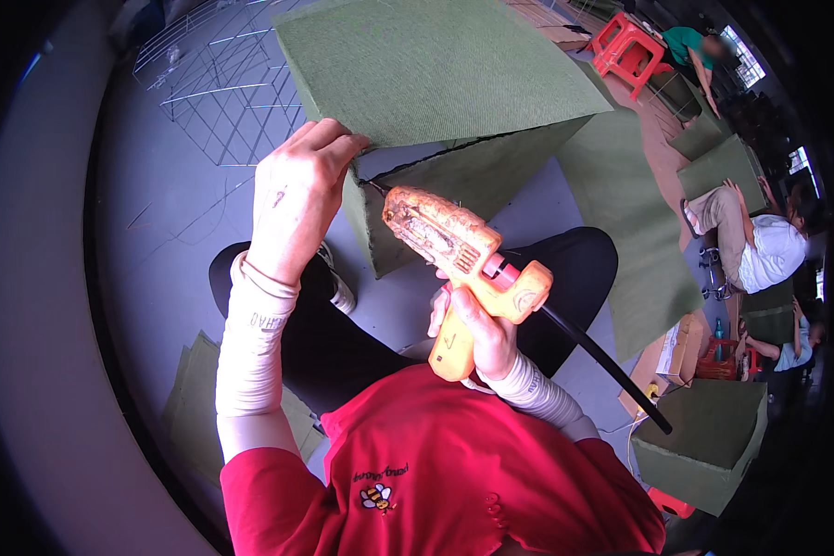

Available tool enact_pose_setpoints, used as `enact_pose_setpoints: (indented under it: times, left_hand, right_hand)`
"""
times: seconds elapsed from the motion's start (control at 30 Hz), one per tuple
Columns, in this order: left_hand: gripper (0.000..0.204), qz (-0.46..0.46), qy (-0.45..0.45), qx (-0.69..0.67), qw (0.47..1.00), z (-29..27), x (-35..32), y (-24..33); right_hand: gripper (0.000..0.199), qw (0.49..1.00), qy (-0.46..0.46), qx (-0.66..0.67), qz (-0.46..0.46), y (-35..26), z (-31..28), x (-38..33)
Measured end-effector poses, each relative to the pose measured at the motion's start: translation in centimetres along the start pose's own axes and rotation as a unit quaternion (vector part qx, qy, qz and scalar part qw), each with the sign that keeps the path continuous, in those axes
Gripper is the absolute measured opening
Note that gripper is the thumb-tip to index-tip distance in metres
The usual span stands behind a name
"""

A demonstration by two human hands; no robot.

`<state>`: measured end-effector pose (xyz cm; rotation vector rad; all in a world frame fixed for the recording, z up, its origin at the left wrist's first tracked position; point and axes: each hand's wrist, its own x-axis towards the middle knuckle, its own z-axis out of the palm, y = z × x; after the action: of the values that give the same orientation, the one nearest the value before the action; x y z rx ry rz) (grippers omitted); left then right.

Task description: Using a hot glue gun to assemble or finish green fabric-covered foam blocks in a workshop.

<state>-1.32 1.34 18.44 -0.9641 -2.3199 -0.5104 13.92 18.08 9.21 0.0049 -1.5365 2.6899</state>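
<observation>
Panels of green material [426, 79], joined like a box, fill the upper middle of the frame. Below, at centre, an orange glue gun [447, 229] slants, long axis from upper left to lower right. The left hand [298, 190] pinches the panels' lower-left corner; the right hand [488, 335] is wrapped round the gun's handle. The nozzle [375, 185] points up-left, just below the left fingertips; contact with the edge is unclear.

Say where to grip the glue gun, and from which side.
Best bet: the handle of the glue gun, from the right, as the right hand does. Its slim length slants toward the red shirt, away from the stained nose; the black rod juts out behind, so avoid it.
</observation>
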Motion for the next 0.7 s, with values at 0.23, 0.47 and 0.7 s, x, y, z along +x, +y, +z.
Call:
enact_pose_setpoints:
  times: [0.23,0.47,0.7]
  left_hand:
    - [0.017,-0.003,0.015,-0.019,1.000,1.2,-1.0,-0.2]
    - [0.014,-0.009,0.017,-0.020,1.000,1.5,-1.5,0.6]
    - [0.015,-0.017,0.019,-0.014,1.000,1.7,-2.4,0.7]
  right_hand:
    - [0.027,0.999,0.033,0.005,-0.021,1.2,-1.0,0.5]
    - [0.028,0.995,0.081,0.032,-0.041,1.2,-3.2,0.6]
    - [0.027,0.994,0.090,0.013,-0.067,1.8,-4.4,0.5]
